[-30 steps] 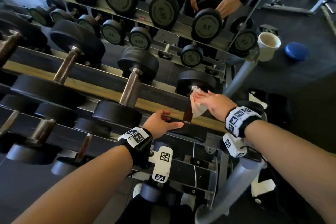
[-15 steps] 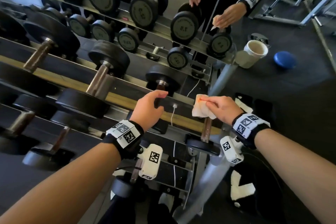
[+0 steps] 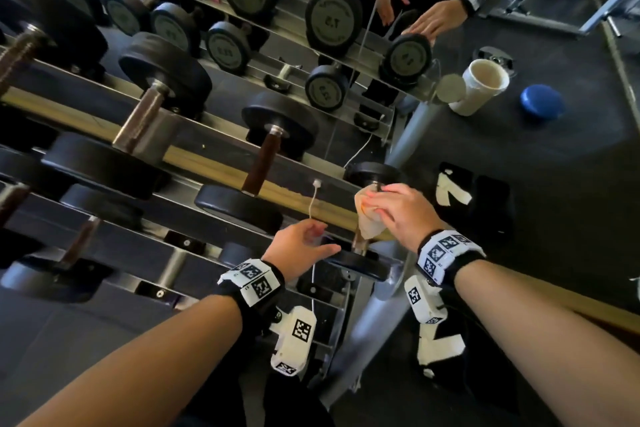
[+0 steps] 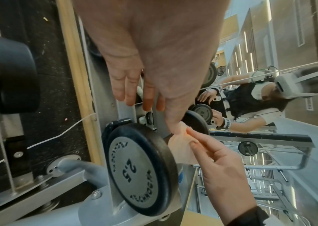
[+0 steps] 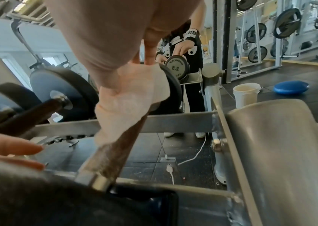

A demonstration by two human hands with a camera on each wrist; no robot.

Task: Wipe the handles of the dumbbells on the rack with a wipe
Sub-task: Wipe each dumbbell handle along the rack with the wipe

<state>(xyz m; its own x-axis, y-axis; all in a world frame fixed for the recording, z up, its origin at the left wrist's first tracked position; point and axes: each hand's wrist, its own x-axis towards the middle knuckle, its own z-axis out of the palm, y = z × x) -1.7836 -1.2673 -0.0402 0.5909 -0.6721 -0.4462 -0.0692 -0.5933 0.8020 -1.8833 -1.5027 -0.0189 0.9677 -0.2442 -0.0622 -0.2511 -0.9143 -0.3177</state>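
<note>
At the right end of the rack (image 3: 207, 163) lies a small 2.5 dumbbell (image 4: 140, 168) with a rusty brown handle (image 5: 111, 156). My right hand (image 3: 381, 204) grips a pale crumpled wipe (image 3: 367, 218) wrapped round the far part of that handle, close to the far plate. In the right wrist view the wipe (image 5: 131, 97) covers the handle's upper half. My left hand (image 3: 311, 239) is open, fingers straight, just left of the dumbbell's near plate (image 3: 356, 267); contact with it cannot be told. The left fingers (image 5: 9, 148) show low in the right wrist view.
Larger dumbbells (image 3: 263, 163) fill the rack to the left, and a mirror behind repeats them. A white charging cable (image 3: 313, 198) hangs between my hands. A white cup (image 3: 485, 83) and a blue disc (image 3: 542, 102) sit on the dark floor at right. The grey rack post (image 3: 381, 322) stands below.
My right hand carried the wipe rightward from the previous dumbbell and closed it round the small dumbbell's handle. My left hand left the neighbouring plate and opened beside the small dumbbell.
</note>
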